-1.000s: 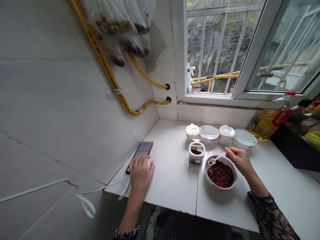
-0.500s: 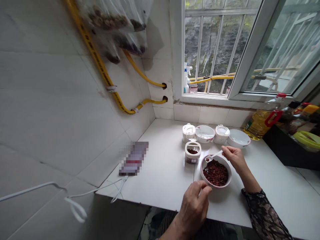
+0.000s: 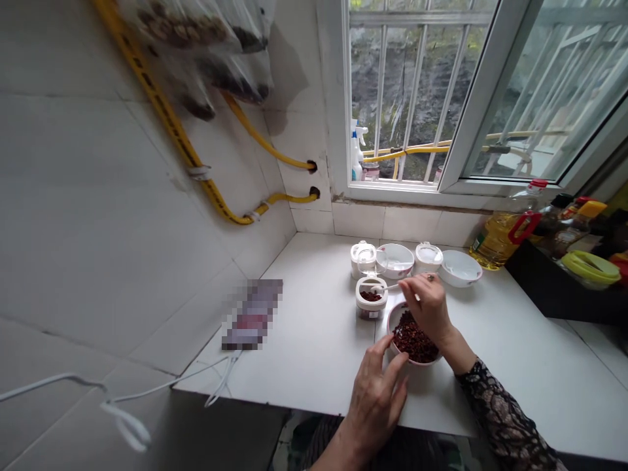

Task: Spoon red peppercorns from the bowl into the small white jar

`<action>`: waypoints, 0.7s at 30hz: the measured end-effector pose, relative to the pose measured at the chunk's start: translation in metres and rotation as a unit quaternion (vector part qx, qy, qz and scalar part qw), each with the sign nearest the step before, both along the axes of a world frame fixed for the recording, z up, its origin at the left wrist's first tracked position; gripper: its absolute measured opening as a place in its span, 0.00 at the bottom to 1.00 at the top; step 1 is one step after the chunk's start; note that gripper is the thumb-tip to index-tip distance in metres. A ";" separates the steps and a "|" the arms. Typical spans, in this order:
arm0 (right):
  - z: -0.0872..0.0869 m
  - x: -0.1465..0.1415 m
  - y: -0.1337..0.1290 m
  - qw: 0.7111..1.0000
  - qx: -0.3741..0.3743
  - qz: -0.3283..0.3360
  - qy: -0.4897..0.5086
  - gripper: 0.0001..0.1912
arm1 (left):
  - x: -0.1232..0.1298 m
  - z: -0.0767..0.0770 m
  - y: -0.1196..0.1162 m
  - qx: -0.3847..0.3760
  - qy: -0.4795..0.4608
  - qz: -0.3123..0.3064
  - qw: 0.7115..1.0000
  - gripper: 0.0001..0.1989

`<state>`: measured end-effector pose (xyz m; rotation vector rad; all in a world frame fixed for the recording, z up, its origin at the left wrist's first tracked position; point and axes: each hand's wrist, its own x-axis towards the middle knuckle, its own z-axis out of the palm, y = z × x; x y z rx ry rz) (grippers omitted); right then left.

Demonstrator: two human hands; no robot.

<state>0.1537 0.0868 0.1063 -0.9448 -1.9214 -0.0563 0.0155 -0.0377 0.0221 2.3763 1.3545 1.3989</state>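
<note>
My right hand (image 3: 428, 306) pinches the handle of a small white spoon (image 3: 390, 288). The spoon's head is at the mouth of a clear jar (image 3: 371, 311) with a white rim, its lid up and dark red bits inside. Just right of the jar stands a white bowl (image 3: 391, 316) of dark red dried bits (image 3: 412, 339) that look like peppercorns, partly hidden under my right hand. At the bowl's near left side is my left hand (image 3: 377, 392), fingers apart and holding nothing; whether its fingertips touch the rim I cannot tell.
Behind are two white lidded jars (image 3: 364, 261) (image 3: 428, 257) and two white bowls (image 3: 395, 260) (image 3: 461, 269). An oil bottle (image 3: 500, 232) and a black box (image 3: 532, 278) of bottles stand right. A blurred-out flat object (image 3: 255, 314) with a white cable (image 3: 220, 379) lies left.
My right hand has carried the spoon from over the bowl leftward to the open jar's mouth. My left hand's fingers have spread and come nearer the bowl. The view has shifted slightly.
</note>
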 end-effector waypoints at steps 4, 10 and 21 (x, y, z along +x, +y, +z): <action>0.001 0.003 -0.002 0.999 0.045 0.010 -0.026 0.18 | -0.002 0.000 0.002 -0.033 -0.011 -0.007 0.999 0.20; 0.004 0.040 0.000 0.987 -0.120 -0.044 0.101 0.24 | -0.005 0.000 0.009 -0.061 -0.015 -0.003 0.998 0.23; -0.020 0.041 0.004 0.985 -0.122 0.009 -0.121 0.24 | -0.006 -0.007 0.013 -0.042 0.021 0.014 0.999 0.22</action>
